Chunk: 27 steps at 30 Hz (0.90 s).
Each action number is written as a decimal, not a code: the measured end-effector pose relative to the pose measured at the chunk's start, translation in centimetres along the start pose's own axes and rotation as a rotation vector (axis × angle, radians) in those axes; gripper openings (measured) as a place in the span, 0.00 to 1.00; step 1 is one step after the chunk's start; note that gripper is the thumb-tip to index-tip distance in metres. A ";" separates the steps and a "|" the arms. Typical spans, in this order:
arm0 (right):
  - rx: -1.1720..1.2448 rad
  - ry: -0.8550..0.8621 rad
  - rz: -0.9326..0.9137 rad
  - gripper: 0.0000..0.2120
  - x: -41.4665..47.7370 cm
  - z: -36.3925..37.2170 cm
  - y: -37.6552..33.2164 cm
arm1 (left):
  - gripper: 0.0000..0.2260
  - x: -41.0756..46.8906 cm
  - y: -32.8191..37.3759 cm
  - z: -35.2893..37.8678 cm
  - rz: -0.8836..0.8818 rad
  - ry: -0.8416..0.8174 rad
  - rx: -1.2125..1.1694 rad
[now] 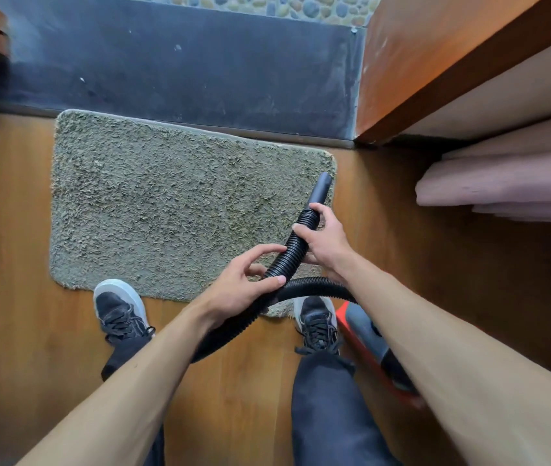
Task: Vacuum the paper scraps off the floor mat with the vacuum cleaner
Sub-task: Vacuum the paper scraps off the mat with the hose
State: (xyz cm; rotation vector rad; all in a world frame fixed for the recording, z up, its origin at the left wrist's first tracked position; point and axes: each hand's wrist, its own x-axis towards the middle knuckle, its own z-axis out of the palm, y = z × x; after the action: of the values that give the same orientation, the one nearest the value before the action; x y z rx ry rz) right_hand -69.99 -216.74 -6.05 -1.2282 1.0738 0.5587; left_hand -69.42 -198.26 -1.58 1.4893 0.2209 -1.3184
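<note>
Gripping hose (296, 245), both hands, mat (166, 196) edge

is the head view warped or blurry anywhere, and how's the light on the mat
Head view: wide-angle warp bows the edges of the floor mat and stretches both forearms toward the bottom corners; the light is soft and even, with no hard shadows or glare on the mat; the mat pile and the hose gripped by the left hand and right hand are sharp; the pink fabric looks soft.
</note>
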 end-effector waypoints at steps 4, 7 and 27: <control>-0.069 -0.001 -0.055 0.23 -2.0 -1.6 -1.5 | 0.20 -1.1 1.3 1.9 0.017 0.009 -0.024; -0.086 0.022 -0.099 0.23 -3.9 -2.5 -1.9 | 0.20 -2.2 2.2 2.8 0.020 -0.003 -0.009; 0.066 0.380 -0.234 0.24 -12.8 3.3 0.8 | 0.22 -7.7 6.3 -4.7 0.030 -0.366 0.319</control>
State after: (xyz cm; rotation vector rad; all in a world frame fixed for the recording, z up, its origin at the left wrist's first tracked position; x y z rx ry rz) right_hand -75.09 -210.98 4.75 -1.4124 1.2297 0.1094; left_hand -64.91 -193.37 7.23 1.4687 -0.2588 -1.6276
